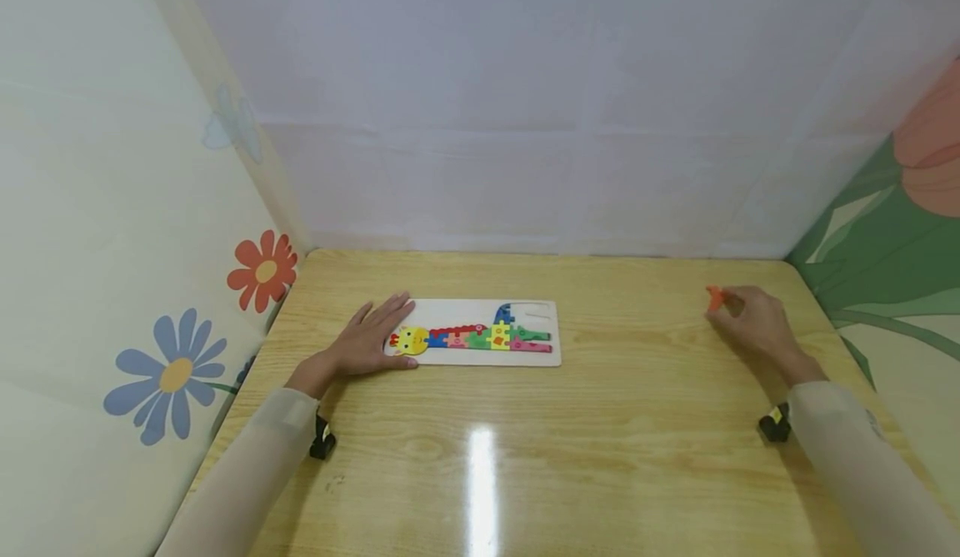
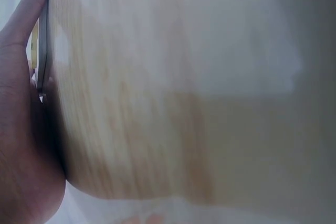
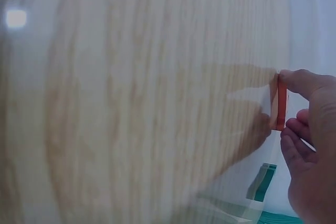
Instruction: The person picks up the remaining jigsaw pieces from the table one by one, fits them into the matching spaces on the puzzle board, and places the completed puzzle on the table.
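Note:
A white puzzle board (image 1: 450,307) lies flat on the table, with a giraffe of several coloured interlocking pieces on it. The giraffe's yellow head is at the left and its legs are at the right. Outlined bare spots show at the board's upper right, by the dark blue piece (image 1: 502,315). My left hand (image 1: 367,343) rests with fingers spread on the board's left end. Off to the right, my right hand (image 1: 759,329) pinches an orange puzzle piece (image 1: 715,298) between thumb and fingers. The right wrist view shows this orange piece (image 3: 282,102) edge-on, close over the table.
The wooden table (image 1: 630,424) reaches back to a pale cloth wall (image 1: 480,165). Flower-printed cloth (image 1: 176,373) stands along the left side, and leaf-printed cloth (image 1: 900,232) along the right. A bright light reflection lies on the table's front middle.

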### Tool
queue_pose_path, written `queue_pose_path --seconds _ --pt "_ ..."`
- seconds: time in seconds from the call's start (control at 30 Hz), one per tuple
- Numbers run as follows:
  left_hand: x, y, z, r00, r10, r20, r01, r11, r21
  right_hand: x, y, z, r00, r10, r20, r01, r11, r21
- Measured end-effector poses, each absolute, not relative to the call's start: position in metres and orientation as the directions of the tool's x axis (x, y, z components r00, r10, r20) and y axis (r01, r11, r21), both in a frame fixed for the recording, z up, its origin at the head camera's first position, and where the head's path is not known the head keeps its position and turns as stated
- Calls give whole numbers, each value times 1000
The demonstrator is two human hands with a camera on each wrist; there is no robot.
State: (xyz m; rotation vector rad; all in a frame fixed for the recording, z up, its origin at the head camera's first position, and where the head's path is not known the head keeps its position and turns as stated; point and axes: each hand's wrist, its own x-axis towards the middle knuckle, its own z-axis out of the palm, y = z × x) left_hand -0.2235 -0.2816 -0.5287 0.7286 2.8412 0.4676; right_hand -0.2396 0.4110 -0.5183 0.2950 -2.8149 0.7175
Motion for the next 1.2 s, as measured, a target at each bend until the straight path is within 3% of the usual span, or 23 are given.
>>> queue_pose_path --seconds 0.6,0.9,1.2 --pt "-221 -280 -522 -861 503 -76 448 820 356 -245 406 -516 -932 -233 278 -340 828 -446" --pt "-220 -280 -522 -863 499 -83 443 825 352 -246 403 -518 -951 -169 260 -274 853 -444" --pt "-222 -280 -523 -862 499 -85 442 823 358 -250 397 -519 -931 -173 322 -298 870 -394"
